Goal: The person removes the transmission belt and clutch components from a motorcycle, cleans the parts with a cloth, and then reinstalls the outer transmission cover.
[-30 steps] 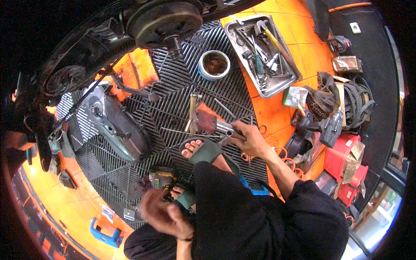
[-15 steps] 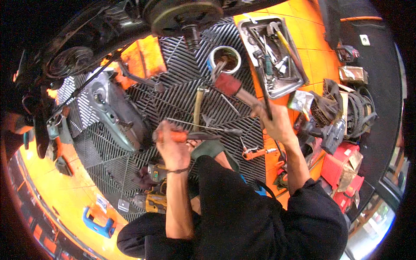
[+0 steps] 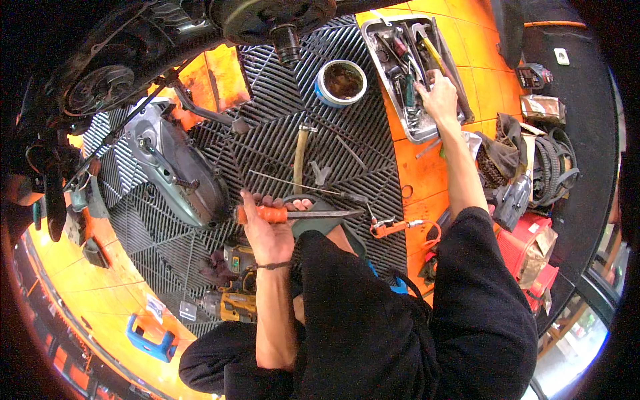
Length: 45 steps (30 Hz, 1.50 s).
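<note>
My left hand [image 3: 267,233] is turned palm up, its thumb and fingers around the orange handle of a long-bladed tool [image 3: 320,215]. The narrow, tapering blade points right; its exact kind does not show. My right hand [image 3: 440,100] is inside the metal tray [image 3: 423,139] of tools, at its right side. The fingers are curled down, and what they grip is hidden. Near them lie a hammer [image 3: 432,53] with a yellow handle and a green-handled tool [image 3: 409,90]. Left of the tray stands a round white-and-blue tub [image 3: 321,93] with dark brown contents.
A wooden-handled hammer [image 3: 301,157] and a thin long screwdriver [image 3: 293,185] lie on the ribbed mat. A grey machine cover [image 3: 177,180] rests left of them. Overhead hangs dark vehicle machinery [image 3: 267,20]. Yellow power tools [image 3: 239,307] and an orange-framed tool [image 3: 393,228] are close by.
My right hand has moved up and right into the tray, and the red-and-grey tool it held over the mat is out of it. My left hand has rolled palm up, still holding the orange-handled tool.
</note>
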Tool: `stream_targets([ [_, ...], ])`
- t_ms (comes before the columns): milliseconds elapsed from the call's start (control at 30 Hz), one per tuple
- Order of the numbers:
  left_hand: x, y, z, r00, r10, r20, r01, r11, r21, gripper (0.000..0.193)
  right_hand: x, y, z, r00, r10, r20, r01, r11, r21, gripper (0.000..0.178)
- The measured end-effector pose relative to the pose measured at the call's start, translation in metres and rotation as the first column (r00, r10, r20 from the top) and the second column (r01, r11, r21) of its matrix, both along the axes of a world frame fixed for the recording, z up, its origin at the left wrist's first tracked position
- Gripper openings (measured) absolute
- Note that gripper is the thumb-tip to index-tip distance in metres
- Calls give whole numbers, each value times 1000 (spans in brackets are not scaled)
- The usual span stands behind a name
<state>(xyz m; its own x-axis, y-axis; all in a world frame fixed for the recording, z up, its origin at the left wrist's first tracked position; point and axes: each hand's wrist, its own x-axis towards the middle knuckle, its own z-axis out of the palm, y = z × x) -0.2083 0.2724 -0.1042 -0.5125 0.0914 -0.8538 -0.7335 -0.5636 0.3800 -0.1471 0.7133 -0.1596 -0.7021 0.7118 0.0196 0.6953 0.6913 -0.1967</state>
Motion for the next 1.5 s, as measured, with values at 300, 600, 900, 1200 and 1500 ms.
stream_targets([
  [300, 6, -1, -15, 1000, -16, 7, 16, 997, -73, 36, 0, -126, 6, 872, 358, -333, -392, 919, -40, 22],
  [600, -3, 18, 3, 997, -78, 5, 78, 988, -135, 28, 72, -238, -15, 857, 515, -30, -419, 661, -622, 26],
  [900, 19, 48, -2, 965, -260, -18, 260, 965, -18, 30, 70, -250, 45, 911, 288, -294, -371, 264, -890, 34],
  [1200, -10, -2, 118, 527, -703, -477, 456, 708, -540, 42, 81, -153, 40, 968, -78, -237, -15, 930, -367, 25],
  [1500, 5, -119, 147, 670, -720, -182, -76, 177, -981, 37, 45, -54, 13, 981, 125, -151, -73, 948, 309, 34],
])
